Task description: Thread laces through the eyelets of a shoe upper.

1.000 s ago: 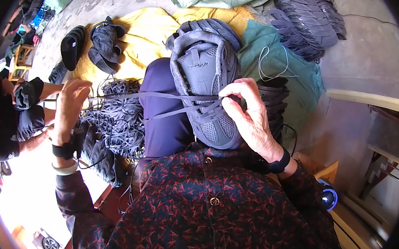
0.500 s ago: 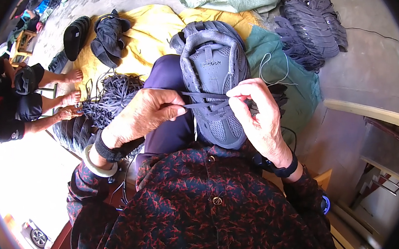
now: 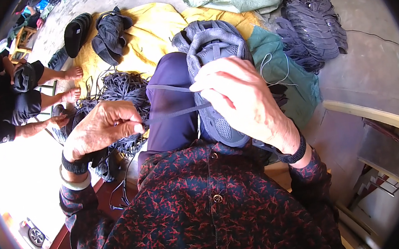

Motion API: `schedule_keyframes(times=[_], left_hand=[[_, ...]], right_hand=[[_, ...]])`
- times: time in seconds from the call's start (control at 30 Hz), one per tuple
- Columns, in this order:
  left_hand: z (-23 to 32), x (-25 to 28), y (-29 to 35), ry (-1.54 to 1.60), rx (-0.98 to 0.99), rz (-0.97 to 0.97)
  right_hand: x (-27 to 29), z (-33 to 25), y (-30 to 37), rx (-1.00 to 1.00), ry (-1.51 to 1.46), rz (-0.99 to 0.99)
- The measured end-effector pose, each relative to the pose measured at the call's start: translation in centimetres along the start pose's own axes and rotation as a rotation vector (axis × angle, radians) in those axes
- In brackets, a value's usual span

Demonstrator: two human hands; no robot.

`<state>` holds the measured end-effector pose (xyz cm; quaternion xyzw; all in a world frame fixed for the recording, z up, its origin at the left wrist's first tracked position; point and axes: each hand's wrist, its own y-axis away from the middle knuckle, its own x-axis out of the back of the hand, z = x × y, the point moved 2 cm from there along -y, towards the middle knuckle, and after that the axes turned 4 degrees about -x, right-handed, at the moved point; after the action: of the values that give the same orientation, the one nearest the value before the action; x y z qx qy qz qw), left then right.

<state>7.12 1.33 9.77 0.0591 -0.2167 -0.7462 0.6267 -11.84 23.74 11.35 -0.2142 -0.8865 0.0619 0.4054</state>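
A dark grey shoe upper with mesh panels and a padded collar rests across my lap, its toe toward my body. My left hand, left of the shoe, pinches a flat grey shoelace between thumb and fingers. That lace runs taut from the shoe's eyelets to the fingertips. Over the middle of the shoe, my right hand is closed, its fingertips pinching the other part of the lace, whose loose end sticks out leftward over my thigh. The right hand hides most of the tongue and the lacing.
A tangled pile of dark laces lies left of my knee. Beyond it, shoe uppers sit on a yellow cloth. Stacked uppers lie at far right, beside a green sack. Another person's hand is at left.
My left hand has moved left and slightly nearer, drawing the lace out from the shoe. My right hand has shifted left over the shoe's middle, covering the tongue.
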Motion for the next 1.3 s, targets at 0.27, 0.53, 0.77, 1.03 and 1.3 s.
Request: schedule_keyframes(times=[0.27,0.53,0.77,1.03,1.3], left_hand=[[4.9,-0.7,0.3,-0.082,-0.347,-0.016],[5.2,-1.1,1.0,-0.065,-0.334,-0.054],[2.7,-1.5,2.6,-0.134,-0.184,-0.078],[-2.1,-2.7,3.7,-0.242,-0.038,0.094],[-7.8,-0.7,7.4,-0.420,0.294,0.126]], right_hand=[[-3.8,-2.2,-2.7,0.043,-0.438,-0.406],[-5.3,-2.1,-4.4,-0.163,-0.805,-0.736],[0.3,-0.5,-3.8,-0.009,-0.208,-0.455],[8.2,2.3,-1.7,-0.403,0.019,-0.343],[10.5,3.6,0.3,-0.611,-0.043,-0.391]])
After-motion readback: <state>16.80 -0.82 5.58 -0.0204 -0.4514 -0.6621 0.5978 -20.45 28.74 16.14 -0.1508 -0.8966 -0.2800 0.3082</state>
